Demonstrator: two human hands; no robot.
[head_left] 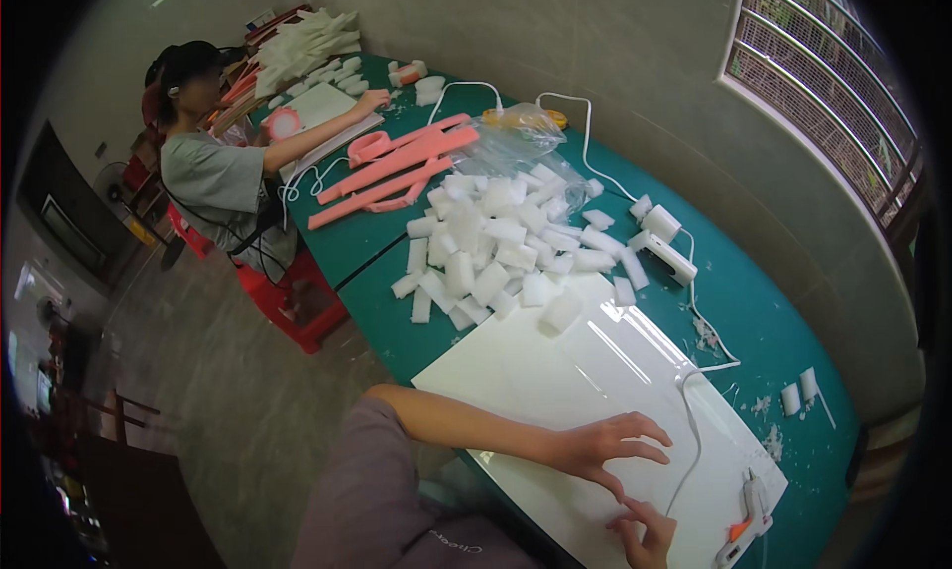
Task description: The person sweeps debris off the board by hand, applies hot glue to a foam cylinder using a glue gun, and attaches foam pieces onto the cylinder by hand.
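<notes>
My left hand (605, 448) hovers over a glossy white board (535, 400) with its fingers spread and nothing in it. Close below it, at the lower edge, my right hand (647, 537) shows only in part. Its fingers are bent but apart, and I see nothing between them. The fingertips of the two hands nearly meet. To the right of them a glue gun (746, 524) with an orange trigger lies on the board's corner. A white cord (691, 420) runs across the board near my left fingertips. One white foam piece (561, 312) rests on the board's far end.
A heap of white foam pieces (486, 242) covers the green table (367, 316) beyond the board. Behind it lie pink foam strips (397, 172), a clear plastic bag (526, 143) and a white power strip (662, 257). A co-worker (223, 163) sits at the far left.
</notes>
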